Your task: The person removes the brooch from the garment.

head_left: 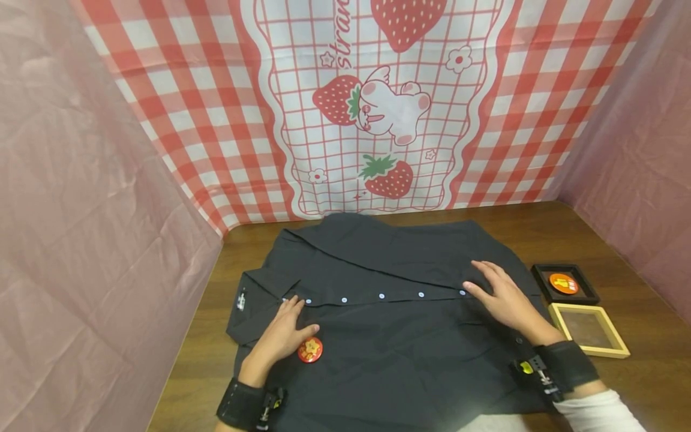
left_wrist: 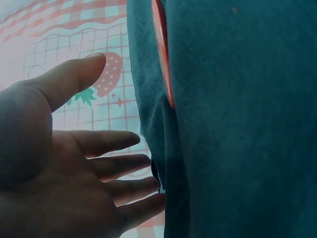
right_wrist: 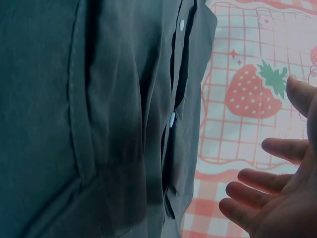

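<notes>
A dark button-up shirt (head_left: 388, 354) lies spread on its side across the table, collar (head_left: 259, 300) to the left, with a row of pale buttons (head_left: 381, 296) along its placket. A round red badge (head_left: 310, 350) with a star picture sits on the shirt, just beside my left thumb. My left hand (head_left: 278, 339) has its fingers extended, their tips at the placket near the collar; in the left wrist view the palm (left_wrist: 74, 183) holds nothing. Over the lower end of the placket is my right hand (head_left: 504, 300), fingers spread and holding nothing, apart from the cloth in the right wrist view (right_wrist: 282, 188).
To the right of the shirt, a black frame (head_left: 588, 294) holds an orange round badge (head_left: 564, 284). In front of it lies a light wooden frame (head_left: 621, 345). A checked strawberry cloth (head_left: 378, 144) hangs behind the wooden table (head_left: 637, 384), with pink cloth on both sides.
</notes>
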The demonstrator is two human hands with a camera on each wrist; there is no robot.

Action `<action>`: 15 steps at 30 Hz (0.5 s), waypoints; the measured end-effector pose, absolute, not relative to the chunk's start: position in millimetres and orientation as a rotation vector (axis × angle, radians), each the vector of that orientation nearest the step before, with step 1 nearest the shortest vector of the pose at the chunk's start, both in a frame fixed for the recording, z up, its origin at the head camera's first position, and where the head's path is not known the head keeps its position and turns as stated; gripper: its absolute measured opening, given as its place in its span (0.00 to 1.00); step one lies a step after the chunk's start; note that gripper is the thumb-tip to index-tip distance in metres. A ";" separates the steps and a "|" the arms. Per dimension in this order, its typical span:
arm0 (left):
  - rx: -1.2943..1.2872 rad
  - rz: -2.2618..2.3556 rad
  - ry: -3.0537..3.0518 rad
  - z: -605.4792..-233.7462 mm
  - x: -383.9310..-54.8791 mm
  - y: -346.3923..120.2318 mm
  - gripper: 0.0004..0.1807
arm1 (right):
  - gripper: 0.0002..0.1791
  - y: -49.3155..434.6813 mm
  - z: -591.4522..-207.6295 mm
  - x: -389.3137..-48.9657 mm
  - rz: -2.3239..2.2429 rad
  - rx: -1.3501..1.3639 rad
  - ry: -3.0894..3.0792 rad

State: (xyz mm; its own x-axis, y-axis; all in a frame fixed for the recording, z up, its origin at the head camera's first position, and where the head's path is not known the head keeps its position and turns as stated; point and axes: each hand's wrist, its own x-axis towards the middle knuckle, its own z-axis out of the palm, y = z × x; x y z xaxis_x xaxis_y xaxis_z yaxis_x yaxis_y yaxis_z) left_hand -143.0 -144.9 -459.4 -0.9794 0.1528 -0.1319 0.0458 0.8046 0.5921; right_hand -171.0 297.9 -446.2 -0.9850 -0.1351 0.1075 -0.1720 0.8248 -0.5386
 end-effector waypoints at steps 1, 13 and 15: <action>0.155 0.918 2.817 -459.3 -143.0 -144.7 0.39 | 0.37 296.6 -446.1 -170.9 0.879 0.246 -2.940; 0.163 0.929 2.808 -460.7 -142.1 -144.9 0.38 | 0.37 282.7 -449.0 -169.0 0.892 0.304 -2.946; 0.157 0.930 2.806 -461.1 -141.9 -145.0 0.38 | 0.37 281.6 -448.5 -168.8 0.893 0.320 -2.949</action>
